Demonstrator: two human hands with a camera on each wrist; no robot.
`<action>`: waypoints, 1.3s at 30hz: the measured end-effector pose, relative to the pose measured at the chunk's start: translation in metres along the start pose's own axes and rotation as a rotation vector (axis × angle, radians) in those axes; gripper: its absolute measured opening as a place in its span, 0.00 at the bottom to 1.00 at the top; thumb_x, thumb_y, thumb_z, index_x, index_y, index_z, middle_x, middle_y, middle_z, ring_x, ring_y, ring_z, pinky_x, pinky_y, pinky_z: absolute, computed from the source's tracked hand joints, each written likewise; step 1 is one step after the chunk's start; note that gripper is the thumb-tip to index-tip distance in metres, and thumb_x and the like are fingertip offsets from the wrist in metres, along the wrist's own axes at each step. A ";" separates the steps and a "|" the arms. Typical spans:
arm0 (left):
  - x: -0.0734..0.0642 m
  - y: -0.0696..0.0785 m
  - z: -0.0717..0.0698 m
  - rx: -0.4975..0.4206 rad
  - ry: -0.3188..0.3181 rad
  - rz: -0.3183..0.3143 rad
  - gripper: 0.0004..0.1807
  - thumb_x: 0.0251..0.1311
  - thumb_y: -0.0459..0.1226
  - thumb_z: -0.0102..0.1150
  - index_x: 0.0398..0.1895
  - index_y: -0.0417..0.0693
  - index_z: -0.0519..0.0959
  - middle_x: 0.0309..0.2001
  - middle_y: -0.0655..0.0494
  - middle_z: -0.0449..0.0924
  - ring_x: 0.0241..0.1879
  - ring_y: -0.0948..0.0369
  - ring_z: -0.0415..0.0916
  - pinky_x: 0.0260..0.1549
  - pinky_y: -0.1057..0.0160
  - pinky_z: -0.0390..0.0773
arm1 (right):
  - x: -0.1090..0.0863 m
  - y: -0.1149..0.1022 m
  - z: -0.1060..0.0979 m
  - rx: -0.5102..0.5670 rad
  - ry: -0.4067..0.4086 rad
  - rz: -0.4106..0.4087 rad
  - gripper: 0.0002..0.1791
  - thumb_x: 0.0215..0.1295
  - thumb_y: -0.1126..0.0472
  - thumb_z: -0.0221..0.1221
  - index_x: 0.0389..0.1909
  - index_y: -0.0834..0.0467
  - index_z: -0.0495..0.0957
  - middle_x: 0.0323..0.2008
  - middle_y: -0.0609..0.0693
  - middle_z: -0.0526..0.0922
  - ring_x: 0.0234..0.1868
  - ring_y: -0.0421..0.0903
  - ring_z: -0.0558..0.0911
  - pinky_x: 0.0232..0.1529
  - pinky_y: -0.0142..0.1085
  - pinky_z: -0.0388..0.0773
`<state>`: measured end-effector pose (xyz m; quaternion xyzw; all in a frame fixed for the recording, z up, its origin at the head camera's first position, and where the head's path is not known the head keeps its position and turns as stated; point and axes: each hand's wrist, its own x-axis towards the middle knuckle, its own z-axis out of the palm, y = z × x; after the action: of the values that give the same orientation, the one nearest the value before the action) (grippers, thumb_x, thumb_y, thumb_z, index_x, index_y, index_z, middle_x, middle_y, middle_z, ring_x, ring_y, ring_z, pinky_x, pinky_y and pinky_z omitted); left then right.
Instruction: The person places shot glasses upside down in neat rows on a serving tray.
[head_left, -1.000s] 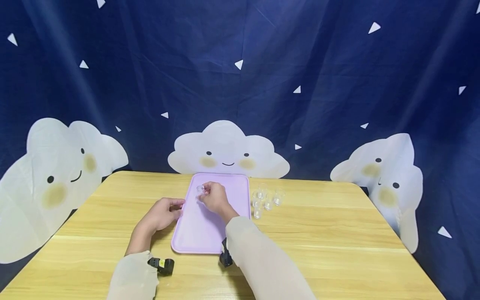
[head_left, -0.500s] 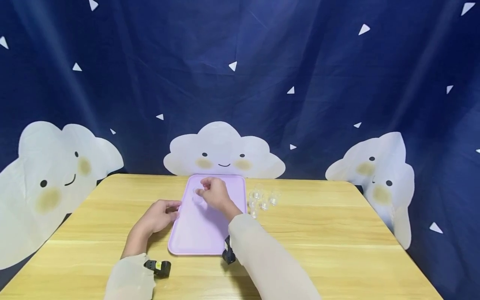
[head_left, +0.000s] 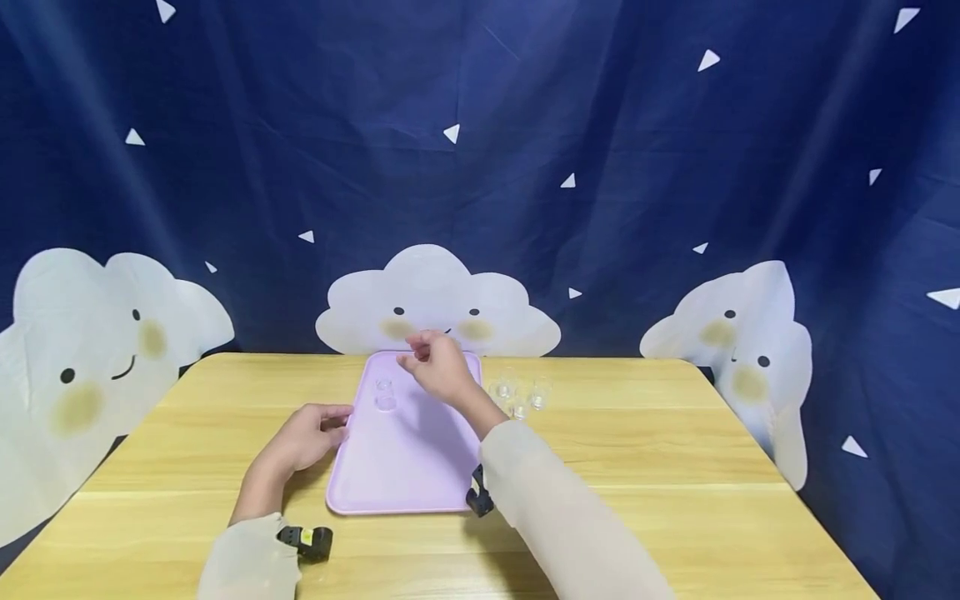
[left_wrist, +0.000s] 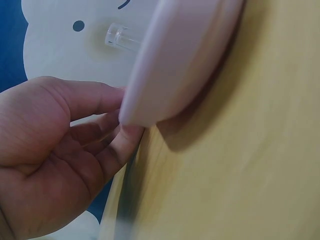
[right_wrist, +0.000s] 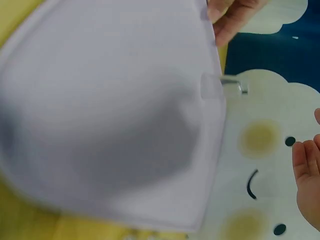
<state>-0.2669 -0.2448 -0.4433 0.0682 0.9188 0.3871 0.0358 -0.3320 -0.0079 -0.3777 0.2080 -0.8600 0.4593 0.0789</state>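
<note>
Head: one tray [head_left: 405,467] (one cup [head_left: 385,400] aboard)

No text, brand or number is legible in any view. One yellow label [head_left: 307,536] is located on the black wrist device [head_left: 322,546] at the left sleeve [head_left: 249,560], toward the near left of the table [head_left: 675,517]; any marking on it is too small to read. Pictorial prints appear on the dark blue cloth [head_left: 517,75]: a left cloud [head_left: 97,308], a far centre cloud [head_left: 435,287] and a right cloud [head_left: 738,333], each bearing a face, plus scattered white triangles [head_left: 452,133]. Both wrist views show parts of the cloud prints.
</note>
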 end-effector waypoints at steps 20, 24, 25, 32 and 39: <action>0.000 -0.002 -0.004 0.003 0.001 0.000 0.21 0.68 0.29 0.56 0.63 0.29 0.76 0.59 0.33 0.80 0.64 0.36 0.71 0.63 0.37 0.70 | -0.029 0.042 -0.098 -0.156 0.060 -0.173 0.22 0.64 0.65 0.67 0.57 0.68 0.81 0.49 0.59 0.84 0.44 0.55 0.84 0.49 0.42 0.83; 0.000 -0.002 -0.004 -0.004 0.000 -0.007 0.21 0.68 0.29 0.56 0.63 0.29 0.76 0.59 0.33 0.79 0.64 0.36 0.71 0.63 0.37 0.71 | -0.037 0.056 -0.107 -0.181 0.079 -0.171 0.21 0.63 0.65 0.68 0.56 0.67 0.82 0.46 0.57 0.84 0.42 0.53 0.83 0.48 0.42 0.83; 0.000 -0.002 -0.004 -0.003 0.002 -0.007 0.21 0.68 0.29 0.56 0.63 0.29 0.76 0.59 0.33 0.80 0.64 0.36 0.71 0.63 0.37 0.71 | -0.039 0.060 -0.109 -0.185 0.084 -0.173 0.21 0.63 0.65 0.68 0.56 0.67 0.82 0.46 0.58 0.84 0.42 0.54 0.83 0.47 0.43 0.84; 0.000 0.000 -0.002 0.000 0.004 0.007 0.21 0.68 0.29 0.56 0.62 0.29 0.77 0.59 0.34 0.80 0.64 0.36 0.72 0.63 0.37 0.71 | -0.053 0.083 -0.126 -0.180 0.108 -0.150 0.21 0.61 0.67 0.69 0.55 0.68 0.81 0.48 0.61 0.84 0.45 0.60 0.83 0.46 0.51 0.85; 0.000 0.001 -0.001 -0.001 0.002 0.001 0.21 0.68 0.29 0.57 0.63 0.29 0.77 0.60 0.33 0.79 0.64 0.36 0.71 0.63 0.36 0.70 | -0.062 0.099 -0.140 -0.219 0.108 -0.070 0.23 0.63 0.66 0.68 0.58 0.67 0.80 0.48 0.61 0.83 0.47 0.58 0.82 0.45 0.47 0.84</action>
<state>-0.2668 -0.2451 -0.4420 0.0684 0.9185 0.3878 0.0348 -0.3266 0.1740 -0.3938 0.2030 -0.8917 0.3703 0.1631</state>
